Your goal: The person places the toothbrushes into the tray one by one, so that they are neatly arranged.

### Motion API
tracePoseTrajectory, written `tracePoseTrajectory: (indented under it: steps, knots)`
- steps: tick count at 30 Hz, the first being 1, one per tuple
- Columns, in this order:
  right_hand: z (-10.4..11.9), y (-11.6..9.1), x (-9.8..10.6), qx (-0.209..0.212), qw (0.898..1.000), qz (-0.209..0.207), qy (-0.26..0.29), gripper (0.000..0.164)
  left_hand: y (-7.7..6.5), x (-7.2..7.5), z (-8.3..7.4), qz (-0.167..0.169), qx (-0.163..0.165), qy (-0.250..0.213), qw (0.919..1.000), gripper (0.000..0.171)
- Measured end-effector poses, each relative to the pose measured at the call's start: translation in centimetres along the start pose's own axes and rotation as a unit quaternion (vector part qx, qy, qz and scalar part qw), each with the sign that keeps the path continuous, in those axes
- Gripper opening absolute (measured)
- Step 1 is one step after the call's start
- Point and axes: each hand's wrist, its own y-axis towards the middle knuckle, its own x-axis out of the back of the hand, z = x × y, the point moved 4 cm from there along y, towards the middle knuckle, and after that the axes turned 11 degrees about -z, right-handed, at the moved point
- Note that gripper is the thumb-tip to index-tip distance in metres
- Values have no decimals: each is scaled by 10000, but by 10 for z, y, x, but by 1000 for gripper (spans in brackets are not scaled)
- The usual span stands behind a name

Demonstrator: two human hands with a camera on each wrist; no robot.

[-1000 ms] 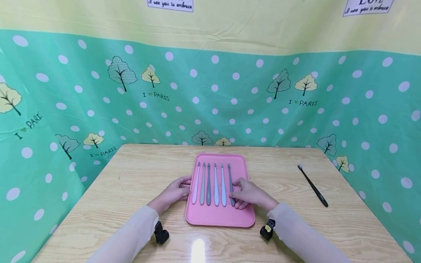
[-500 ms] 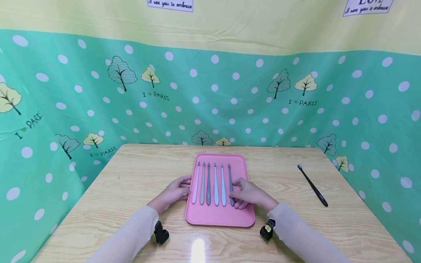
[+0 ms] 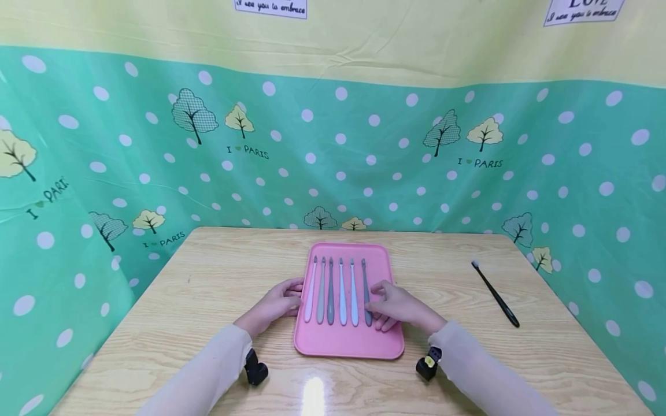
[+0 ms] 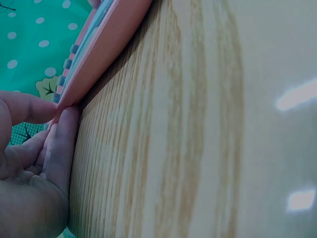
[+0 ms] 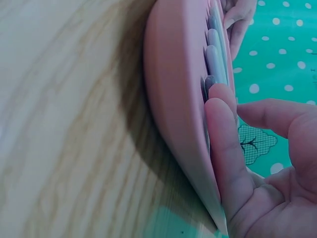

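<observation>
A pink tray (image 3: 348, 344) lies mid-table with several toothbrushes side by side, heads pointing away from me. They are pale pink, grey, dark grey and light blue. My left hand (image 3: 270, 306) holds the tray's left rim; the left wrist view shows the rim between thumb and fingers (image 4: 62, 144). My right hand (image 3: 398, 306) lies over the tray's right rim, fingertips at the handle of the rightmost dark grey toothbrush (image 3: 366, 289). In the right wrist view its fingers (image 5: 225, 139) lie along the rim by the handle ends, the thumb apart from them.
A black toothbrush (image 3: 494, 293) lies slanted on the wooden table (image 3: 218, 260), well right of the tray. A green dotted curtain (image 3: 343, 150) hangs behind the table and along both sides. Each wrist carries a small black camera.
My right hand has shifted slightly to the right, its fingertips easing off the rightmost toothbrush. The left hand and the tray have not visibly moved.
</observation>
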Motion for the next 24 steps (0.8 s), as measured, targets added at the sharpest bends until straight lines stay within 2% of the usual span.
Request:
tracePoseTrajectory:
  steps: [8, 24]
  knots:
    - [-1, -4, 12, 65, 9999, -38, 147, 60, 1, 0, 0, 24, -5, -70, 10000, 65]
    - [-14, -13, 46, 97, 9999, -96, 86, 56, 4, 0, 3, 1, 28, 32, 10000, 63]
